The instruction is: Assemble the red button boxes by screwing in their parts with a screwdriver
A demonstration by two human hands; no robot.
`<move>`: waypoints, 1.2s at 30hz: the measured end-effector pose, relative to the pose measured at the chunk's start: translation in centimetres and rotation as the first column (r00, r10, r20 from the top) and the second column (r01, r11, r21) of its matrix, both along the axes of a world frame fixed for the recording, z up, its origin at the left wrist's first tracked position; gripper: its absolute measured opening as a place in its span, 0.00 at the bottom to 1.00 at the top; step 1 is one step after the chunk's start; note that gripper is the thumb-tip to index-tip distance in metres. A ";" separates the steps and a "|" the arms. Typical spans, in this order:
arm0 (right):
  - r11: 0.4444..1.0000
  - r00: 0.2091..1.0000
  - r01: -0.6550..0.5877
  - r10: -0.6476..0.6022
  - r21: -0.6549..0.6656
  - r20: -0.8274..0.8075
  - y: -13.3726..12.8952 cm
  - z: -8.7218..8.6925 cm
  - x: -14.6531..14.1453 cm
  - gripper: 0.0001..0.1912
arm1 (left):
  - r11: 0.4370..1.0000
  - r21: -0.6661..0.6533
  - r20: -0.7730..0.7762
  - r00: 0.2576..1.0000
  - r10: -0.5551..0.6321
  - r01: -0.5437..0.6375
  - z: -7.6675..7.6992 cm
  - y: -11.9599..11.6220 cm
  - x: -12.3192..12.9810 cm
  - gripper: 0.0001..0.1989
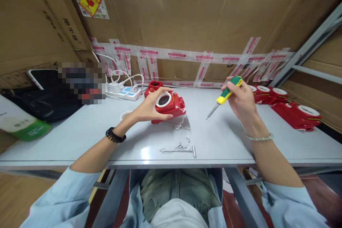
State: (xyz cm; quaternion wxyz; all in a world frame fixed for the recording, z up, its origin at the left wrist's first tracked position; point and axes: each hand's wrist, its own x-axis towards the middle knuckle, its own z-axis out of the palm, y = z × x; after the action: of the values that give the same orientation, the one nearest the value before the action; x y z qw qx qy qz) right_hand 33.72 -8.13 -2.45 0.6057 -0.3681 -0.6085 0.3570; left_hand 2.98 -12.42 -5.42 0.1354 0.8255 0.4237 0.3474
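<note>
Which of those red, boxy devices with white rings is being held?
The red, boxy, white-ringed device in the left hand; the other white-ringed devices, at the right, lie on the pale tabletop, untouched.

Green-and-yellow screwdriver (226,93), red housing (175,106), white tabletop (88,137)

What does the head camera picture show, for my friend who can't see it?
A person's left hand holds a red case with a white ring, while the right hand holds a green-and-yellow screwdriver. Screws lie on the pale table.

Pale table (80,139) — screws (181,146), power strip (130,93)
</note>
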 end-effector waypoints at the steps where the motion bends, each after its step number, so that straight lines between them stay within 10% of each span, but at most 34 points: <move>1: 0.997 0.998 0.059 -0.059 0.057 -0.009 -0.2 0.0 -0.4 0.16 | 1.000 0.001 0.007 1.000 0.007 -0.007 0.0 -0.1 0.1 0.37; 5: 0.979 0.967 0.131 -0.162 0.157 0.198 -1.4 -0.2 -2.4 0.16 | 0.999 0.032 0.032 0.999 0.014 -0.015 0.0 -0.4 0.6 0.38; 10: 0.980 0.765 -0.157 0.197 -0.119 0.613 -2.6 -1.0 -4.5 0.17 | 0.992 0.121 0.012 1.000 0.018 -0.019 -0.4 -0.5 1.0 0.38; 36: 0.979 0.716 -0.195 0.187 -0.066 0.673 -2.4 -3.7 -5.7 0.07 | 0.996 0.087 -0.061 0.998 0.007 -0.001 0.1 -0.5 0.8 0.36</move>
State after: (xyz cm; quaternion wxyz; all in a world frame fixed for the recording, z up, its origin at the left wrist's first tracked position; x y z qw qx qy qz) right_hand 28.03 -10.57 -6.13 0.3053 -0.4046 -0.8229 0.2566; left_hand 3.77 -12.95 -5.27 0.0857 0.8399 0.4139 0.3404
